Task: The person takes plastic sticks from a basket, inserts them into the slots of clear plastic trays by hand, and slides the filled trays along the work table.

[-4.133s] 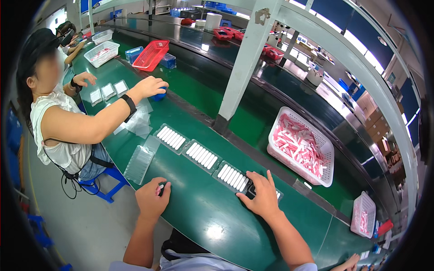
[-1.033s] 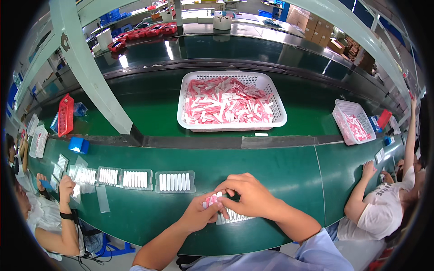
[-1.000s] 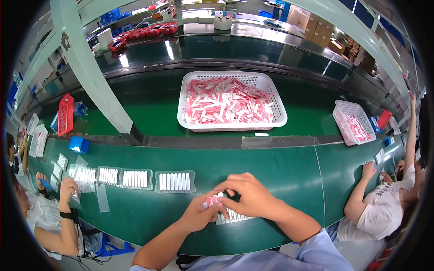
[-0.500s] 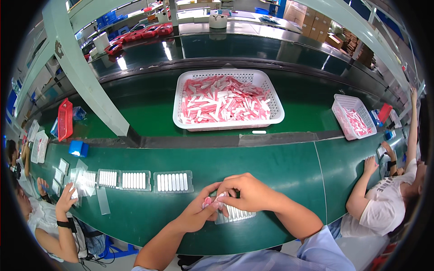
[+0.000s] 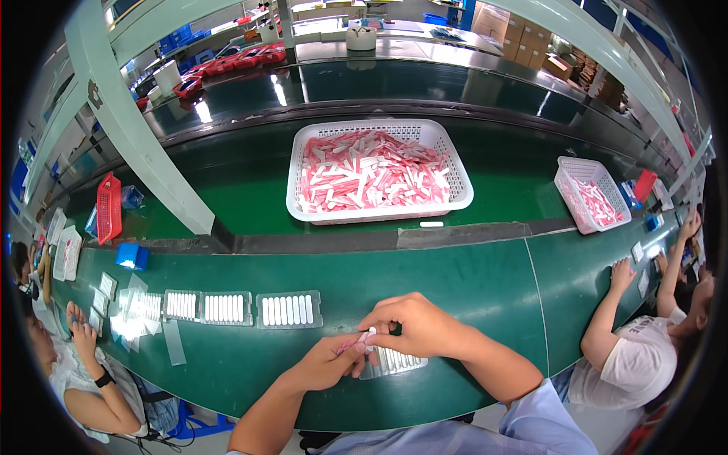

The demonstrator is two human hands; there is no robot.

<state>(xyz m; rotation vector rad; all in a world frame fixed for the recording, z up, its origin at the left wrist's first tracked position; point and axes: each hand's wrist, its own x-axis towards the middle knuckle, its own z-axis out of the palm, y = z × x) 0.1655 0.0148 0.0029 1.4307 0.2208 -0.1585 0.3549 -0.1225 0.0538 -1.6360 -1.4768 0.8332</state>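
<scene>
Drop risk: pink-and-white strips [image 5: 346, 346] could slip if left hand [image 5: 330, 362], curled around them, loosens.
Right hand [image 5: 413, 324], pinching one strip [image 5: 371, 332], could jog tray [image 5: 400, 362] just below by dipping.

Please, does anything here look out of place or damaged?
Yes: one white stick lies loose in front of the big basket, apart from the heap inside. The pillar also has a dark patch, perhaps chipped paint.
</scene>
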